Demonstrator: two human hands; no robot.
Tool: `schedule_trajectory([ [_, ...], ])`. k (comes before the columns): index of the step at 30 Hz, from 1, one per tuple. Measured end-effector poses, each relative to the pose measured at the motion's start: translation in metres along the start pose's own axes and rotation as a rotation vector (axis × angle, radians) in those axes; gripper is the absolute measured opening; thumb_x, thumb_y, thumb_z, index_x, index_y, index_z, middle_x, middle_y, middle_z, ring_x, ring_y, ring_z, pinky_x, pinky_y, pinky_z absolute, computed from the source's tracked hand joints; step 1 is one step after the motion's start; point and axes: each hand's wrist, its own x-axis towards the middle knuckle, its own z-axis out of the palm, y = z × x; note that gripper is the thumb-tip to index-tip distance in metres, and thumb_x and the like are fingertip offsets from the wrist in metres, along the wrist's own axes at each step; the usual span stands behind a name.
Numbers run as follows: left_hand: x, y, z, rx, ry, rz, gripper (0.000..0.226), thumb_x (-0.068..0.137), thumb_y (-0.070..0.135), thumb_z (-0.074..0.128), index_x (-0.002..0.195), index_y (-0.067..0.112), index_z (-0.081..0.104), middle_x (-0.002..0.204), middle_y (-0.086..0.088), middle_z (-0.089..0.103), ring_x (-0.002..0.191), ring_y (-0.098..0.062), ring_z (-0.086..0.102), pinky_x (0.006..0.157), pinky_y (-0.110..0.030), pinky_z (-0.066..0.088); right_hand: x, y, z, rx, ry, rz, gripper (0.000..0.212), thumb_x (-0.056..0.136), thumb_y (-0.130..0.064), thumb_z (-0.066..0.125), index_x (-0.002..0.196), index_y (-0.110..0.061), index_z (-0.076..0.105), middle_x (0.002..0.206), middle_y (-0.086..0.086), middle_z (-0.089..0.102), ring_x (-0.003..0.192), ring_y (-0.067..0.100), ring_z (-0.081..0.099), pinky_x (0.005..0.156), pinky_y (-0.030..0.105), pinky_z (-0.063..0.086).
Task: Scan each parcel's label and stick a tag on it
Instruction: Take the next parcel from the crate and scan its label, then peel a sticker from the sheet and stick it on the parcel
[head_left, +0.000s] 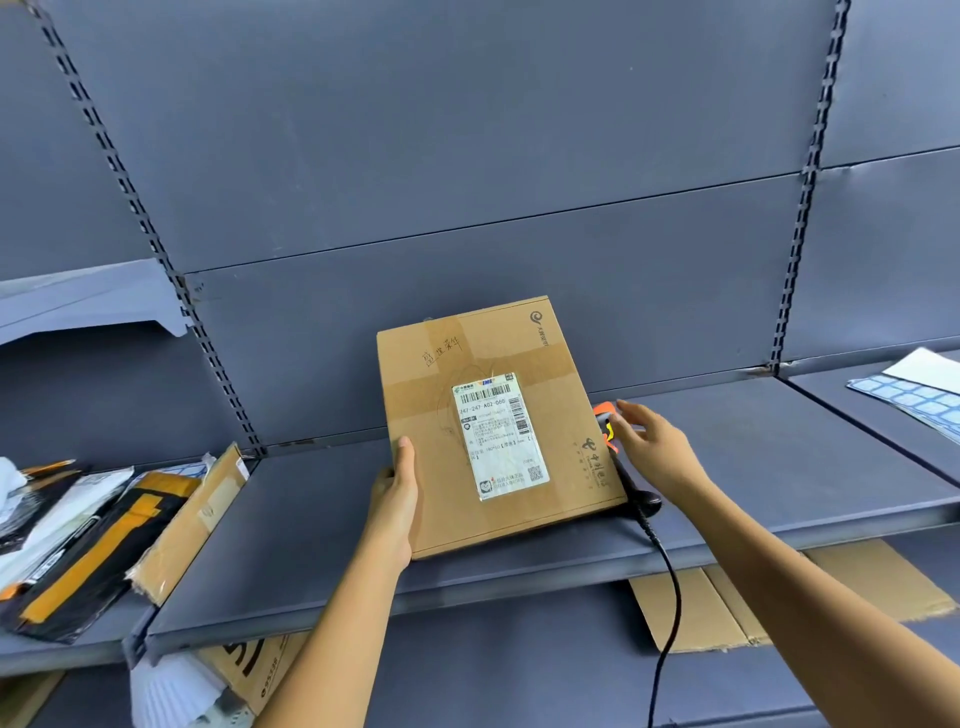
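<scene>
A flat brown cardboard parcel (493, 426) lies on the grey shelf (291, 519) with a white shipping label (498, 436) facing up. My left hand (400, 504) grips the parcel's left edge, thumb on top. To the parcel's right lies a black handheld scanner (631, 478) with an orange head, partly hidden behind the parcel, its cable hanging over the shelf edge. My right hand (654, 447) hovers over the scanner's head with fingers spread and straight, holding nothing. Sheets of blue tags (914, 400) lie at the far right.
A heap of parcels (104, 530), black bags and a cardboard box, fills the shelf's left end. Flattened cardboard (727, 603) lies on the lower shelf at right, more boxes (249, 670) below left. Slotted uprights (800, 208) frame the bay.
</scene>
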Motion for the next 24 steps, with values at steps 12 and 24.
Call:
schedule_trajectory([
  [12, -0.076, 0.025, 0.058, 0.037, -0.019, 0.091, 0.074, 0.088, 0.071, 0.026, 0.148, 0.027, 0.024, 0.155, 0.002, 0.024, 0.141, -0.023, 0.025, 0.112, -0.045, 0.022, -0.064, 0.005, -0.097, 0.674, -0.372, -0.081, 0.047, 0.087, -0.040, 0.051, 0.134, -0.037, 0.044, 0.112, -0.013, 0.067, 0.096, 0.007, 0.067, 0.068, 0.026, 0.054],
  [24, -0.118, 0.000, 0.146, 0.013, -0.210, 0.171, 0.041, 0.093, 0.060, 0.036, 0.088, 0.024, 0.054, 0.094, -0.006, 0.063, 0.078, -0.020, 0.055, 0.067, -0.031, 0.043, -0.114, 0.067, -0.221, 0.688, -0.097, -0.020, 0.044, 0.088, -0.042, 0.058, 0.131, -0.034, 0.052, 0.119, -0.002, 0.065, 0.099, 0.014, 0.065, 0.077, 0.031, 0.052],
])
